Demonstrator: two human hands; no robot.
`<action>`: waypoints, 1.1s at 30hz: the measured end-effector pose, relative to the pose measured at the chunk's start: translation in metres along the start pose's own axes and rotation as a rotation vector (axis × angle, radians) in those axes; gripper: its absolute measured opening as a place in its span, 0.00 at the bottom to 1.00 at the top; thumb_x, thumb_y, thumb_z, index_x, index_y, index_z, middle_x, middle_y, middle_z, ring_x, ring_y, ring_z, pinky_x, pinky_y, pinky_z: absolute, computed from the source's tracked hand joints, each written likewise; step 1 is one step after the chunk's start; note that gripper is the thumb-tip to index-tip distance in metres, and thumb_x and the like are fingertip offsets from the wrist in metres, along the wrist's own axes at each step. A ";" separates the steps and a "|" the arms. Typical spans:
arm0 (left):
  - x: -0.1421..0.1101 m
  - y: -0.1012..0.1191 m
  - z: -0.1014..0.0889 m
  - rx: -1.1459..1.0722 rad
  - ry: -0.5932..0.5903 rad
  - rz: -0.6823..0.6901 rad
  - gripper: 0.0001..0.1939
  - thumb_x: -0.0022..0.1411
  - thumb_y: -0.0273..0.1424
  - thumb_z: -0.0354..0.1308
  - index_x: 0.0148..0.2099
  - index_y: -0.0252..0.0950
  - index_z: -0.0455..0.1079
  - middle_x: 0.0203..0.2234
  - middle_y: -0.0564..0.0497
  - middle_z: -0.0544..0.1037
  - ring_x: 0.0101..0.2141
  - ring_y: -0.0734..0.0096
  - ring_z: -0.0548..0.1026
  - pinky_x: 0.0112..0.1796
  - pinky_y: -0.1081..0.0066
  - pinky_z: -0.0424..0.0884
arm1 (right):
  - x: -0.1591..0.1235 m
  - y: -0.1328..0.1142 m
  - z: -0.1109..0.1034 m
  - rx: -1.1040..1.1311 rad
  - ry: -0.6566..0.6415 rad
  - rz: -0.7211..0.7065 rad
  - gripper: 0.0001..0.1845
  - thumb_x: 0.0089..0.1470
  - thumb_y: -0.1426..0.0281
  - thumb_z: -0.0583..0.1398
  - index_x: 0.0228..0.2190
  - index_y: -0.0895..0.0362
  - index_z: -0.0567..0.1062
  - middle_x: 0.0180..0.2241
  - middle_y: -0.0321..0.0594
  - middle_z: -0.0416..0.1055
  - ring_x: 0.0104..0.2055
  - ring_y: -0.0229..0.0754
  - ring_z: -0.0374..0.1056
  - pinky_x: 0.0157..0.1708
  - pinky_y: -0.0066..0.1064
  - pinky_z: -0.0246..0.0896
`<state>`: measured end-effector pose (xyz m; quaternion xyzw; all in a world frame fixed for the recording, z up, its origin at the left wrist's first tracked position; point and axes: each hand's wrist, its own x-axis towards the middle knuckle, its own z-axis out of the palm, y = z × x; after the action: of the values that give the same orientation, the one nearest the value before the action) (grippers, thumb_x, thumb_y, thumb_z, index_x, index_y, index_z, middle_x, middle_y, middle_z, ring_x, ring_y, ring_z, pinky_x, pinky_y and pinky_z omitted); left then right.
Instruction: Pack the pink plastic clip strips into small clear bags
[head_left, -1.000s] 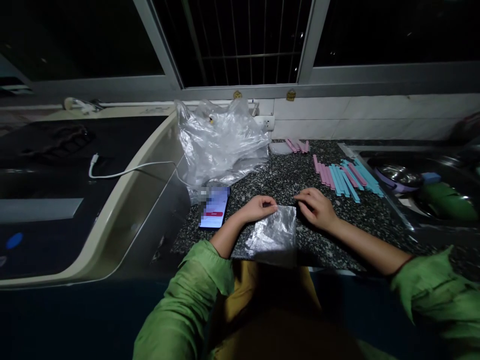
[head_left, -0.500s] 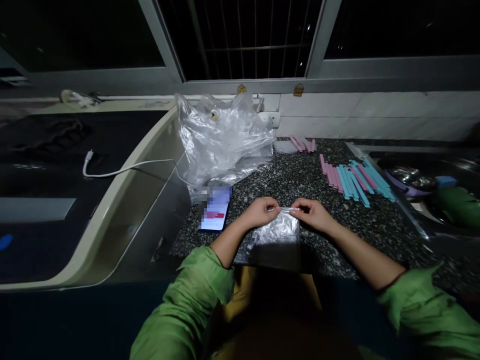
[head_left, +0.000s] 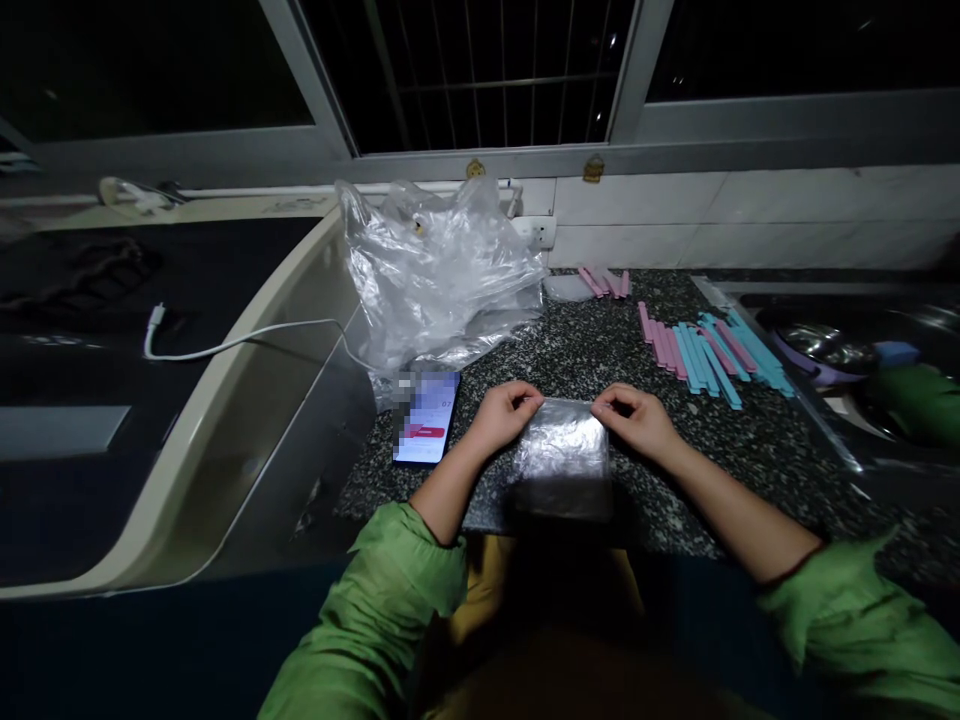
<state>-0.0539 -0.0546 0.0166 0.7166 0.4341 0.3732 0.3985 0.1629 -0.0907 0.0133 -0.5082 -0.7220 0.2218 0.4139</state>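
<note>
A small clear plastic bag lies flat near the front edge of the dark speckled counter, its surface shiny and wrinkled. My left hand pinches its upper left corner between thumb and fingers. At the upper right corner, my right hand pinches the bag the same way. The bag's top edge stretches straight between the two hands. Whether anything is inside the bag I cannot tell. Beyond my right hand lie several pink bag-sealing clips and blue clips in a loose spread.
A phone with its screen lit lies left of my left hand. Behind it stands a large crumpled plastic bag. More pink clips rest by the wall. A white cable crosses the appliance at left; a sink is at right.
My hands have moved apart along the bag's top edge, from near its middle out to the two corners. The bag now lies spread flatter. The view has shifted slightly.
</note>
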 end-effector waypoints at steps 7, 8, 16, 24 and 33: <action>0.000 -0.001 0.002 -0.227 -0.115 -0.129 0.12 0.49 0.35 0.59 0.32 0.31 0.71 0.22 0.54 0.72 0.25 0.76 0.67 0.29 0.75 0.62 | 0.000 -0.003 0.000 0.039 0.095 0.026 0.12 0.48 0.62 0.58 0.21 0.56 0.71 0.24 0.38 0.68 0.28 0.39 0.63 0.28 0.31 0.57; 0.000 -0.002 0.003 -0.236 -0.130 -0.146 0.12 0.48 0.36 0.60 0.30 0.31 0.71 0.21 0.55 0.71 0.24 0.76 0.66 0.29 0.75 0.61 | 0.000 -0.003 -0.001 0.049 0.105 0.038 0.12 0.47 0.61 0.58 0.21 0.56 0.71 0.24 0.38 0.67 0.28 0.39 0.63 0.28 0.30 0.57; 0.002 -0.006 0.002 -0.229 0.064 -0.081 0.12 0.48 0.37 0.59 0.24 0.32 0.69 0.19 0.55 0.69 0.25 0.75 0.65 0.30 0.74 0.60 | -0.002 -0.002 0.003 0.116 -0.128 0.238 0.16 0.42 0.58 0.60 0.27 0.58 0.73 0.23 0.36 0.68 0.27 0.38 0.62 0.28 0.29 0.58; 0.002 -0.003 0.004 -0.274 0.143 -0.007 0.12 0.47 0.38 0.60 0.25 0.33 0.70 0.22 0.53 0.72 0.27 0.74 0.67 0.32 0.73 0.62 | -0.006 0.009 0.015 0.031 -0.125 0.235 0.13 0.41 0.61 0.58 0.23 0.58 0.74 0.26 0.41 0.71 0.31 0.43 0.65 0.33 0.33 0.60; 0.001 -0.004 0.010 -0.382 0.028 -0.146 0.18 0.43 0.41 0.63 0.31 0.31 0.75 0.29 0.47 0.79 0.32 0.66 0.74 0.40 0.67 0.66 | -0.004 0.000 0.009 0.195 -0.075 0.288 0.17 0.40 0.56 0.61 0.25 0.58 0.73 0.23 0.37 0.69 0.25 0.38 0.62 0.27 0.29 0.58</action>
<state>-0.0460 -0.0551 0.0095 0.5895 0.4117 0.4286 0.5471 0.1559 -0.0935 0.0067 -0.5552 -0.6316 0.3666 0.3980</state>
